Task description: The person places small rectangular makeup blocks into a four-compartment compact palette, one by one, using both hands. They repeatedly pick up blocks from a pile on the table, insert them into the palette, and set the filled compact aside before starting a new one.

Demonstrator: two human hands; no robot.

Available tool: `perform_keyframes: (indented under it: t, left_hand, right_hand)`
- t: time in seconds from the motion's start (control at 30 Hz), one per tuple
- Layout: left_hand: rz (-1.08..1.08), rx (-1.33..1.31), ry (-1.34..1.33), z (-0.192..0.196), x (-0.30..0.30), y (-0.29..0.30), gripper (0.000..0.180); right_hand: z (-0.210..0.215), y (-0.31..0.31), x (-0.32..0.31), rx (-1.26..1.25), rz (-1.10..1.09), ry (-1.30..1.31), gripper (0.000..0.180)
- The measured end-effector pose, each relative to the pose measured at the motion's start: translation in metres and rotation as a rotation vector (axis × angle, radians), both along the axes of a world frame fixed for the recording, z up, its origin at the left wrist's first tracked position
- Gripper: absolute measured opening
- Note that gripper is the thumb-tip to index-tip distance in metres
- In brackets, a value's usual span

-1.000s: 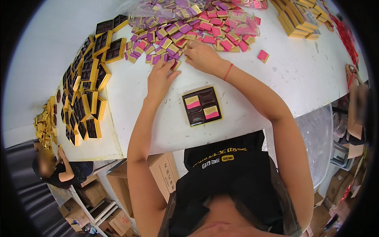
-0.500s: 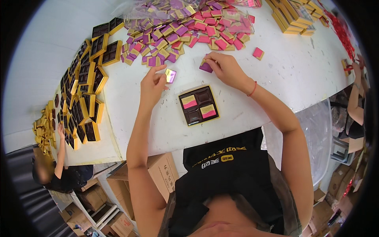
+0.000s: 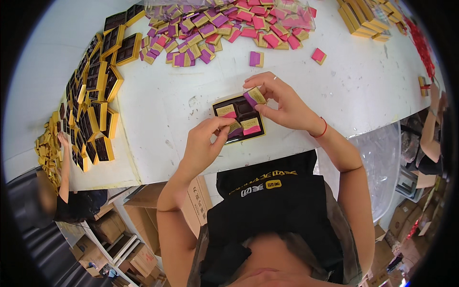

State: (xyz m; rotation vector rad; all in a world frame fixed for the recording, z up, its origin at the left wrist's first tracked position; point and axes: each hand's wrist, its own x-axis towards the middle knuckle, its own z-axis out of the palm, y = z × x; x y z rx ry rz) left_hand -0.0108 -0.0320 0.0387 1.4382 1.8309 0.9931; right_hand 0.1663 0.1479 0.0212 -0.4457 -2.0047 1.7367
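Note:
In front of me lies a square gold-edged box [image 3: 258, 134] with a dark tray of compartments. Pink-and-gold wrapped chocolates fill its far-left [image 3: 226, 111] and near-right [image 3: 250, 126] compartments. My left hand [image 3: 204, 143] pinches a purple-and-gold wrapped chocolate [image 3: 234, 129] at the near-left compartment. Between the fingers of my right hand [image 3: 282, 102] is another purple-and-gold wrapped chocolate [image 3: 254, 97], tilted over the box's far edge by the far-right compartment, whose dark bottom shows. A loose purple-and-gold chocolate [image 3: 256, 59] rests on the table beyond my right hand.
A heap of pink and purple wrapped chocolates [image 3: 201, 36] spreads at the back under clear plastic. Stacked dark-tray boxes [image 3: 95, 95] stand left, gold boxes [image 3: 361, 19] far right. A single pink chocolate [image 3: 318, 56] lies right. Other people's arms [image 3: 65, 167] reach in at both sides.
Both hands have come back from near the heap to the box, each with a purple chocolate. The left one is now at the near-left compartment. My view has shifted slightly.

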Motion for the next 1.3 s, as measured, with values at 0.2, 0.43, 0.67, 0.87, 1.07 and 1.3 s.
perform_keyframes:
  t: [0.2,0.43,0.67,0.87,1.07,1.3]
  left_hand:
    - [-0.023,0.26,0.492,-0.022,0.011,-0.014,0.037]
    - [0.032,0.318,0.659,-0.033,0.03,-0.031,0.053]
    - [0.007,0.365,0.626,-0.036,0.022,-0.027,0.048]
    - [-0.002,0.384,0.674,-0.044,0.025,-0.029,0.042]
    - [0.036,0.408,0.608,-0.053,0.026,-0.032,0.042]
    - [0.073,0.381,0.385,-0.052,0.022,-0.028,0.073]
  right_hand:
    - [-0.003,-0.004,-0.001,0.145,0.042,-0.054,0.03]
    - [-0.002,-0.012,-0.003,0.488,0.003,-0.104,0.033]
    - [-0.011,-0.012,-0.002,0.837,-0.006,-0.099,0.033]
    - [-0.008,-0.008,0.012,1.117,0.133,-0.172,0.041]
    - [-0.014,0.048,0.016,1.237,0.039,-0.121,0.054]
    - [-0.017,0.24,0.005,1.122,-0.314,-0.587,0.085]
